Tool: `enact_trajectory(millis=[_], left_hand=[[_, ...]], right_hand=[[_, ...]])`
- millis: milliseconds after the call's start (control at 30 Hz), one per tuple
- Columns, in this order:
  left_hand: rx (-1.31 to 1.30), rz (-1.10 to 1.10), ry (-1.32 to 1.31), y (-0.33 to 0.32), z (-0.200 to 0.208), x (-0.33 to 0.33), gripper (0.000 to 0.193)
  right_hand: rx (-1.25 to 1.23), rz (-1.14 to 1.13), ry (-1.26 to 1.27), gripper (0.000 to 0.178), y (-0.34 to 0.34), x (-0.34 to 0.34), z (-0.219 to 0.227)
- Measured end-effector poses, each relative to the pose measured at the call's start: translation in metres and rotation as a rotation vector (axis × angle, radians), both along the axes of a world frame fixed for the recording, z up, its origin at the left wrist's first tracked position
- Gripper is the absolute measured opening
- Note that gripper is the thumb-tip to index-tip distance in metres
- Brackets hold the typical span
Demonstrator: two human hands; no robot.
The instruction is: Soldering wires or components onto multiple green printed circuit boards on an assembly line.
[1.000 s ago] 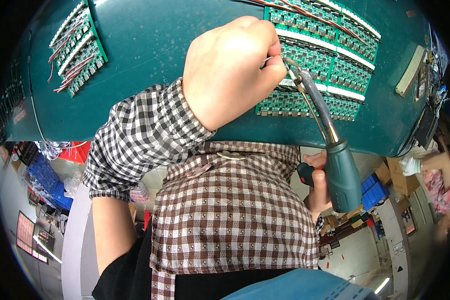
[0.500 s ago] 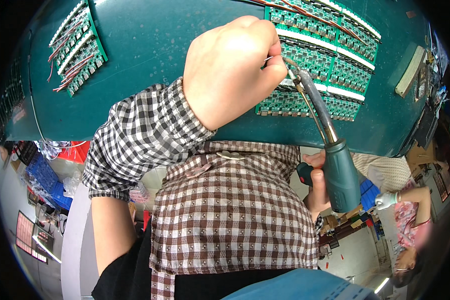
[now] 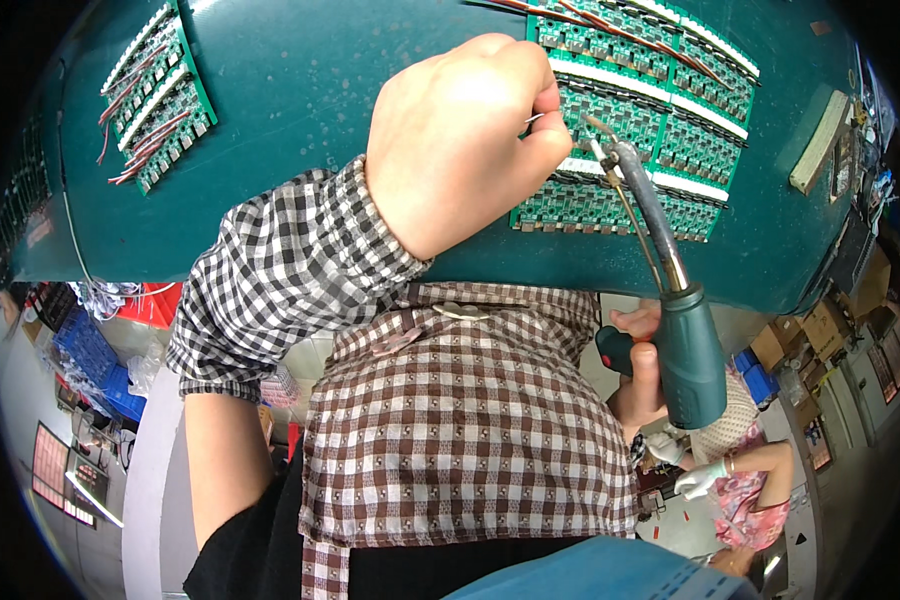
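Observation:
My left hand (image 3: 470,140) is closed in a pinch over the left part of a green circuit board panel (image 3: 610,120). A short bit of thin, pale wire (image 3: 535,118) pokes out at its fingertips; the rest is hidden by the hand. In my right hand (image 3: 642,380) is a dark green soldering gun (image 3: 692,350), held by its grip below the table edge. Its metal barrel slants up over the panel, with a thin feed tube alongside. The bent tip (image 3: 598,124) is just right of my left fingers, apart from them.
Red and black wires (image 3: 610,25) lie across the panel's top. At far left sits another board panel (image 3: 160,100) with wires attached. A pale bar (image 3: 820,142) lies at the table's right side. A co-worker in a pink patterned top (image 3: 745,505) is at lower right.
The soldering gun has shifted slightly right and down, its tip drawing away from my left fingers. My left hand stays nearly still. The co-worker appears farther left and lower.

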State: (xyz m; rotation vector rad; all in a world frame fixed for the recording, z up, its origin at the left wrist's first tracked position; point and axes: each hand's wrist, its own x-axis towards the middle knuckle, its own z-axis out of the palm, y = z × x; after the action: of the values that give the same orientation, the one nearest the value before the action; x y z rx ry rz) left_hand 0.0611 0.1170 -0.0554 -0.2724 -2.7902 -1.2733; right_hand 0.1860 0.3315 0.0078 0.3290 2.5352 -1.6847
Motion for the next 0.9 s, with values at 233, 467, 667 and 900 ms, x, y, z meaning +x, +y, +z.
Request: enact_trajectory(millis=[233,467,667,900], left_hand=[[0.095,-0.063,-0.117,-0.003,0.015,0.0,0.016],[-0.385,0.234,0.17,-0.073,0.022,-0.033,0.014],[-0.329,0.223,-0.009,-0.081,0.002,-0.031,0.012],[-0.203,0.034,-0.047,-0.081,0.005,-0.038,0.014]], right_hand=[[-0.291,-0.208,0.109,0.037,-0.003,-0.013,-0.004],[-0.379,-0.213,0.168,0.037,0.011,-0.034,-0.005],[-0.416,-0.184,0.185,0.037,0.018,-0.035,-0.011],[-0.489,-0.192,0.167,0.033,0.021,-0.032,-0.011]])
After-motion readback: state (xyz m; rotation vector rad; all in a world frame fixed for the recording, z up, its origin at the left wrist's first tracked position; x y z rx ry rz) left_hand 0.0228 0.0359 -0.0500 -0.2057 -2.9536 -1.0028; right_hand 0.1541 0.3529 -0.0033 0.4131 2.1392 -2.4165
